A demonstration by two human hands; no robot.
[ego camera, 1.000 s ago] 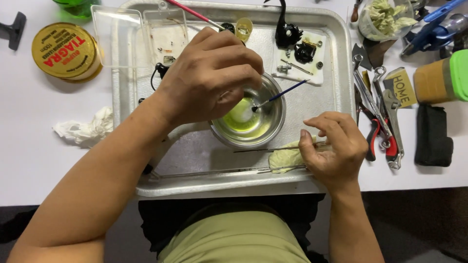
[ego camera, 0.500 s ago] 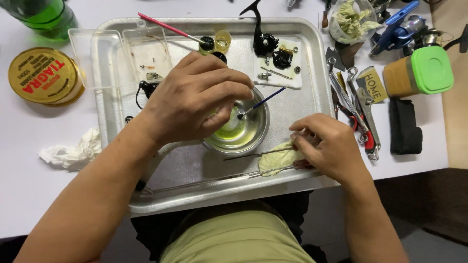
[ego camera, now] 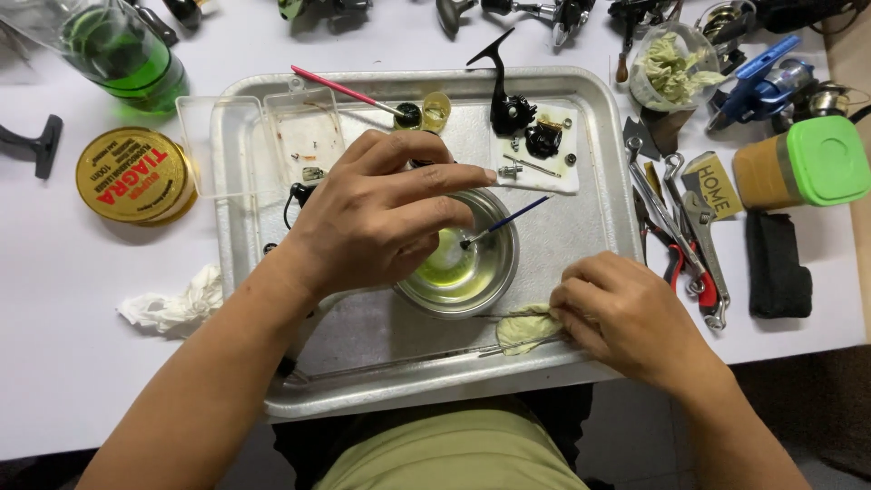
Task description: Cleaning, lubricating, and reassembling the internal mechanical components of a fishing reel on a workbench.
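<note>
Head | left hand (ego camera: pixel 381 227) fingers curled over steel bowl (ego camera: pixel 494 281) | right hand (ego camera: pixel 626 318) fingers pinching stained rag (ego camera: pixel 524 328)

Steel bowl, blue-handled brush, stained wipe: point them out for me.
steel bowl (ego camera: pixel 497 272), head view, right rim.
blue-handled brush (ego camera: pixel 513 220), head view, middle of handle.
stained wipe (ego camera: pixel 522 330), head view, bare part left of the right hand (ego camera: pixel 626 318).

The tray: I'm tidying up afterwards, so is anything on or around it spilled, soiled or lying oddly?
Nothing is spilled: the yellow-green liquid stays inside the steel bowl. The tray holds a grease-stained white pad with small parts. A crumpled tissue lies on the table left of it.
</note>
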